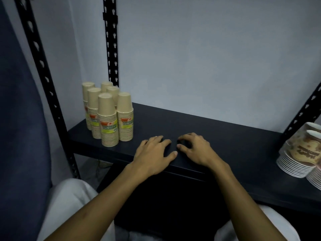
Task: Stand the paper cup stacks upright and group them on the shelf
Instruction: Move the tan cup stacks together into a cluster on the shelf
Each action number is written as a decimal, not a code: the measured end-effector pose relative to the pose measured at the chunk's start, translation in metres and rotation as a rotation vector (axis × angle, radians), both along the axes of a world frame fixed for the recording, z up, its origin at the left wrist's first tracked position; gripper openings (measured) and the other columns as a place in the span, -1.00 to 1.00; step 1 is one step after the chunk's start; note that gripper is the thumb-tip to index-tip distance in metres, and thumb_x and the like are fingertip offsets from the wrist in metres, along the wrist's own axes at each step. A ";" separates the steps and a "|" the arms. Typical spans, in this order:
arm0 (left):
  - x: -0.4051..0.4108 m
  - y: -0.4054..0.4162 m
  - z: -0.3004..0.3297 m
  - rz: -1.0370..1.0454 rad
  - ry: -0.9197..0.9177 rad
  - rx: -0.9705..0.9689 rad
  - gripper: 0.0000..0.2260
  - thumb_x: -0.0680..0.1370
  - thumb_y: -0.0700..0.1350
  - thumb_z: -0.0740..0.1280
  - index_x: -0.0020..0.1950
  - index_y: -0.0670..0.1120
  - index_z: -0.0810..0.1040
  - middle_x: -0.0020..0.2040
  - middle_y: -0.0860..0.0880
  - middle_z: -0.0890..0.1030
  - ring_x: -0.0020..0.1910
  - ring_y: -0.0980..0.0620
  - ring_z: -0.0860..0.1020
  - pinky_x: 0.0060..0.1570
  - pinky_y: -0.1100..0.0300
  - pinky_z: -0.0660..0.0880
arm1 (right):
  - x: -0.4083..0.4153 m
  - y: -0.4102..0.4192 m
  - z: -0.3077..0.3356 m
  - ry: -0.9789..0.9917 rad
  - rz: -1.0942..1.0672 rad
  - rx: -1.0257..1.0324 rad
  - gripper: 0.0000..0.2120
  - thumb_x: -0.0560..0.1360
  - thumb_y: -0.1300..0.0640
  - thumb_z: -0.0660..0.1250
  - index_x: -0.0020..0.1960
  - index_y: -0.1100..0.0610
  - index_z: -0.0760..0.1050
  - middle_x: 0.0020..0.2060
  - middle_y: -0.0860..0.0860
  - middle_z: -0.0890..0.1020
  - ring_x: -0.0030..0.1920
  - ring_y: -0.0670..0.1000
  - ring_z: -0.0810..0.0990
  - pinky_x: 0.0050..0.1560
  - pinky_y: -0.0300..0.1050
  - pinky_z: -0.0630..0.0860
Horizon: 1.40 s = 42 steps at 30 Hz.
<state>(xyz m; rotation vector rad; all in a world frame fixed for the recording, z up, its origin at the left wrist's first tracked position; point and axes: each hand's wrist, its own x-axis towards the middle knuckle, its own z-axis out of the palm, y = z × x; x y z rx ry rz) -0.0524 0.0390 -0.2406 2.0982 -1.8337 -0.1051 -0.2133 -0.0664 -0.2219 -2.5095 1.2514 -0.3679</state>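
Several tan paper cup stacks (108, 117) stand upright, upside down, packed close together at the left end of the black shelf (217, 134); each carries a yellow-green label. My left hand (153, 154) rests flat on the shelf's front edge, fingers apart, holding nothing. My right hand (195, 147) lies beside it, fingers slightly curled, also holding nothing. Both hands are to the right of the tan stacks and apart from them.
Two stacks of white and brown printed cups (298, 155) lean at the right end of the shelf. Black slotted uprights (111, 40) frame the rack against a pale wall. A dark blue cloth (20, 119) hangs at the left. My knees in light trousers show below.
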 end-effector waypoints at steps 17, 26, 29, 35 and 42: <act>0.087 0.073 0.026 0.581 0.303 -0.769 -0.48 0.47 0.10 0.52 0.30 -0.08 0.41 0.16 -0.04 0.48 0.12 0.01 0.51 0.06 0.12 0.50 | 0.149 0.033 0.028 -0.626 0.413 0.315 -0.39 0.52 0.03 0.48 0.49 0.07 0.32 0.37 -0.02 0.54 0.35 -0.03 0.53 0.36 0.06 0.50; 0.070 0.056 -0.001 0.515 0.426 -0.787 -0.40 0.47 0.03 0.54 0.43 0.08 0.34 0.21 0.02 0.57 0.08 0.06 0.61 0.06 -0.07 0.62 | 0.125 0.026 0.012 -0.677 0.458 0.274 -0.51 0.53 0.07 0.48 0.38 0.02 0.37 0.07 -0.26 0.58 0.03 -0.38 0.58 -0.02 -0.42 0.53; 0.059 0.040 -0.001 0.391 0.456 -0.717 -0.35 0.48 0.05 0.53 0.50 0.04 0.34 0.31 0.05 0.53 0.16 0.10 0.58 0.09 -0.02 0.63 | 0.094 0.014 0.012 -0.669 0.414 0.232 -0.49 0.52 0.03 0.48 0.39 -0.03 0.35 0.05 -0.30 0.55 0.01 -0.43 0.54 -0.06 -0.41 0.53; 0.027 -0.014 0.007 0.122 0.539 -0.526 -0.33 0.48 0.01 0.53 0.52 0.07 0.30 0.33 0.07 0.54 0.22 0.13 0.59 0.20 0.16 0.57 | 0.030 -0.021 0.012 -0.654 0.264 0.157 -0.43 0.47 0.09 0.54 0.37 -0.01 0.33 0.08 -0.27 0.56 0.06 -0.40 0.55 -0.01 -0.42 0.52; -0.001 -0.074 0.018 -0.083 0.604 -0.361 -0.33 0.48 0.01 0.54 0.47 0.05 0.24 0.29 0.04 0.61 0.17 0.12 0.62 0.15 0.16 0.58 | -0.021 -0.056 0.009 -0.661 0.091 0.099 -0.43 0.43 0.05 0.57 0.31 0.00 0.35 0.06 -0.21 0.58 0.02 -0.33 0.59 -0.04 -0.40 0.55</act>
